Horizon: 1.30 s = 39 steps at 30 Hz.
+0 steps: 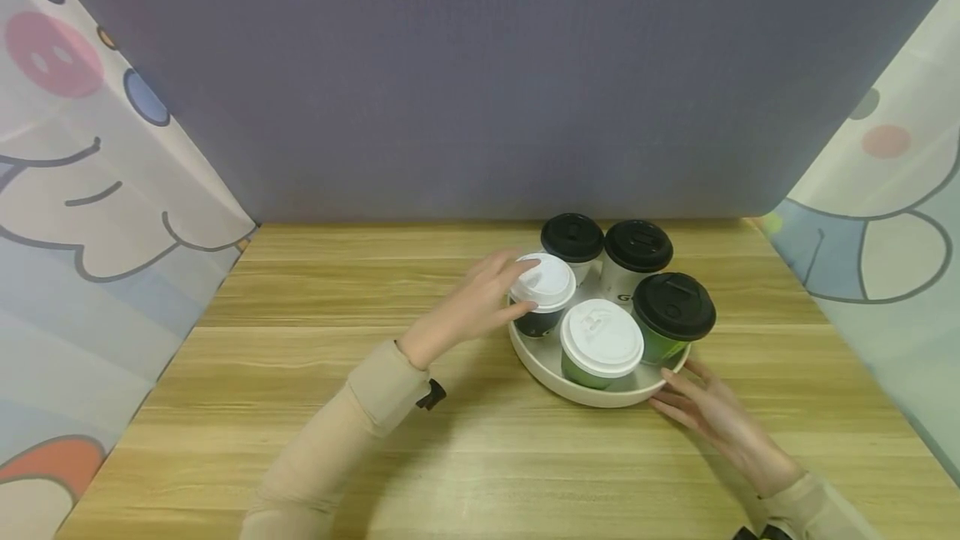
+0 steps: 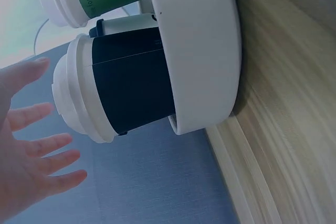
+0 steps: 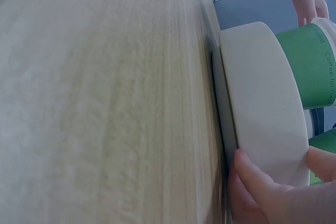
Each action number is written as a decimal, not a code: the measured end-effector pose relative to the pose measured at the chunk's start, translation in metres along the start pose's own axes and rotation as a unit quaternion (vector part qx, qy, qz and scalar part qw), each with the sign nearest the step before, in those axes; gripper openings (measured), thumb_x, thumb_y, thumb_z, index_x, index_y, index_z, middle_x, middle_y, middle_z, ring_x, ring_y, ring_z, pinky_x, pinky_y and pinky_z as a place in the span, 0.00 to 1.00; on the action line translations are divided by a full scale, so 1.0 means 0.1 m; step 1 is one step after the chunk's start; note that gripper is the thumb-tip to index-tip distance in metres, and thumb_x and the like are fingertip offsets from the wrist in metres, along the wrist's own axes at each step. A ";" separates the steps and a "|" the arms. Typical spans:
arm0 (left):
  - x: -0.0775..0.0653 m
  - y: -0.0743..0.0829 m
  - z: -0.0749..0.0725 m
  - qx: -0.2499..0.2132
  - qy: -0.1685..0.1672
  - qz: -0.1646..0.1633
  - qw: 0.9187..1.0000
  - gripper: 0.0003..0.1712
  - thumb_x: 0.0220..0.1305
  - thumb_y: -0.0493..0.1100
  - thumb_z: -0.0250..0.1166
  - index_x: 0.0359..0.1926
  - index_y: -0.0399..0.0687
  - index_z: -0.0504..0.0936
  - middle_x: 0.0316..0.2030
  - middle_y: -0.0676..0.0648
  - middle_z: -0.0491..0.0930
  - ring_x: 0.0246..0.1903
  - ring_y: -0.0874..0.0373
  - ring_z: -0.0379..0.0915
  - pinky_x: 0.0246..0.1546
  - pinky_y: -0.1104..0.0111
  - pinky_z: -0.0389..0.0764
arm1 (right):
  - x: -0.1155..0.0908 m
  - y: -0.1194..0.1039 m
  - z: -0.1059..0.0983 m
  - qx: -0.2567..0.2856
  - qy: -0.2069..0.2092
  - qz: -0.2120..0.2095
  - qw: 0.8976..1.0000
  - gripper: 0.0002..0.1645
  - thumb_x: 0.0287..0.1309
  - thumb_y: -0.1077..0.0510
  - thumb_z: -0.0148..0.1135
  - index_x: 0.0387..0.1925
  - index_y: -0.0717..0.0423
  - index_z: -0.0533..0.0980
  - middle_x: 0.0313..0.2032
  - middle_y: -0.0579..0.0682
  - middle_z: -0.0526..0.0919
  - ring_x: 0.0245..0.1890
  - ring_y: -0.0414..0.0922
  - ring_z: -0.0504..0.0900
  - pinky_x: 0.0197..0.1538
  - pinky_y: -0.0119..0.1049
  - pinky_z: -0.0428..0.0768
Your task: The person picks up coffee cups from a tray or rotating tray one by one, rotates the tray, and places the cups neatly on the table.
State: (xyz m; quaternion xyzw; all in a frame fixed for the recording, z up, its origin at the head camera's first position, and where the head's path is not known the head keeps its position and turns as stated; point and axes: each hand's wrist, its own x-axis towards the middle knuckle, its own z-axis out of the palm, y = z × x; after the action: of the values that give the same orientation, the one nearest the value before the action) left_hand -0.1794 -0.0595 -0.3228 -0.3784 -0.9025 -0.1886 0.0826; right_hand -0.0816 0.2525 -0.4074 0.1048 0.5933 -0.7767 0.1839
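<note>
A round white tray (image 1: 558, 383) with a raised wall stands on the table, holding several lidded paper coffee cups. My left hand (image 1: 487, 294) is beside the dark cup with a white lid (image 1: 545, 280), its fingers spread. In the left wrist view, a gap shows between those fingers and the lid (image 2: 79, 87). My right hand (image 1: 708, 411) grips the tray's near right edge, thumb at the rim and fingers low on the outer wall (image 3: 262, 98). Closest to me is a green cup with a white lid (image 1: 602, 338); a green cup with a black lid (image 1: 672, 307) is right of it.
Two pale cups with black lids, one at the back left (image 1: 572, 238) and one at the back right (image 1: 637, 248), share the tray. A grey panel (image 1: 480, 90) rises behind the wooden table (image 1: 315, 315). Cartoon-printed cloth (image 1: 75, 157) hangs at both sides.
</note>
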 end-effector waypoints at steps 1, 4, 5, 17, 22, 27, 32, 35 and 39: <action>0.02 0.00 0.00 -0.001 -0.004 0.001 1.000 0.32 0.57 0.52 0.59 0.60 0.44 0.64 0.59 0.36 0.60 0.59 0.43 0.56 0.59 0.53 0.56 | 0.00 0.00 0.00 0.000 0.001 0.001 1.000 0.50 0.61 0.60 0.48 0.63 0.61 0.20 0.40 0.56 0.70 0.38 0.42 0.78 0.50 0.38 0.72; 0.06 0.00 0.01 -0.006 -0.015 0.004 1.000 0.33 0.56 0.52 0.60 0.60 0.45 0.64 0.59 0.36 0.60 0.59 0.43 0.56 0.59 0.54 0.56 | 0.00 0.00 -0.01 0.002 0.001 0.004 1.000 0.51 0.61 0.60 0.48 0.62 0.61 0.20 0.40 0.56 0.70 0.38 0.42 0.78 0.50 0.38 0.72; 0.07 0.01 0.01 -0.007 -0.017 0.006 1.000 0.33 0.55 0.52 0.60 0.60 0.45 0.64 0.59 0.36 0.60 0.59 0.44 0.56 0.59 0.54 0.56 | 0.00 0.01 -0.01 0.002 0.002 0.005 1.000 0.51 0.61 0.60 0.48 0.62 0.61 0.20 0.40 0.56 0.70 0.38 0.42 0.78 0.50 0.38 0.72; 0.18 0.04 0.10 -0.013 -0.070 -0.003 0.997 0.36 0.54 0.53 0.61 0.62 0.49 0.62 0.62 0.38 0.54 0.62 0.45 0.49 0.61 0.56 0.52 | 0.00 0.00 -0.02 0.001 0.002 0.004 1.000 0.52 0.61 0.59 0.50 0.63 0.61 0.20 0.40 0.56 0.70 0.39 0.41 0.78 0.51 0.38 0.72; 0.20 0.04 0.16 -0.009 -0.088 -0.011 0.996 0.36 0.56 0.54 0.60 0.63 0.51 0.60 0.64 0.37 0.49 0.64 0.45 0.44 0.62 0.54 0.48 | 0.01 0.01 -0.02 0.005 0.002 0.005 1.000 0.52 0.60 0.60 0.50 0.63 0.61 0.20 0.40 0.56 0.70 0.39 0.42 0.78 0.51 0.38 0.72; 0.20 0.05 0.20 0.002 -0.078 -0.010 0.997 0.34 0.56 0.54 0.59 0.62 0.50 0.62 0.64 0.36 0.49 0.64 0.44 0.44 0.62 0.53 0.48 | 0.01 0.01 -0.02 0.005 0.004 0.005 1.000 0.52 0.61 0.59 0.49 0.63 0.60 0.20 0.39 0.56 0.71 0.39 0.42 0.78 0.51 0.38 0.72; 0.20 0.06 0.23 -0.006 -0.066 -0.015 0.998 0.34 0.55 0.54 0.60 0.61 0.50 0.64 0.63 0.35 0.50 0.63 0.43 0.46 0.62 0.55 0.48 | 0.01 0.00 -0.02 0.008 -0.001 -0.001 1.000 0.52 0.61 0.59 0.50 0.63 0.60 0.20 0.40 0.56 0.70 0.40 0.42 0.78 0.51 0.39 0.71; 0.21 0.05 0.24 -0.014 -0.062 -0.021 0.998 0.34 0.54 0.55 0.61 0.61 0.51 0.64 0.64 0.35 0.49 0.63 0.43 0.46 0.62 0.56 0.48 | 0.01 0.00 -0.02 0.008 -0.002 0.000 1.000 0.52 0.60 0.59 0.50 0.63 0.60 0.20 0.40 0.56 0.70 0.40 0.42 0.78 0.51 0.39 0.71; 0.22 0.03 0.26 -0.040 -0.050 -0.035 0.997 0.34 0.51 0.53 0.63 0.59 0.52 0.67 0.63 0.36 0.51 0.62 0.45 0.48 0.61 0.57 0.52 | 0.01 0.00 -0.02 0.007 0.001 0.002 1.000 0.52 0.61 0.59 0.50 0.63 0.60 0.20 0.41 0.57 0.70 0.40 0.42 0.78 0.52 0.39 0.71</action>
State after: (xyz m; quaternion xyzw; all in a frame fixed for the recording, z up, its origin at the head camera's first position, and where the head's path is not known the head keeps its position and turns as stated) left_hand -0.1923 -0.0329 -0.3390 -0.3584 -0.9100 -0.2081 0.0150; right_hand -0.0828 0.2539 -0.4086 0.1081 0.5876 -0.7805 0.1841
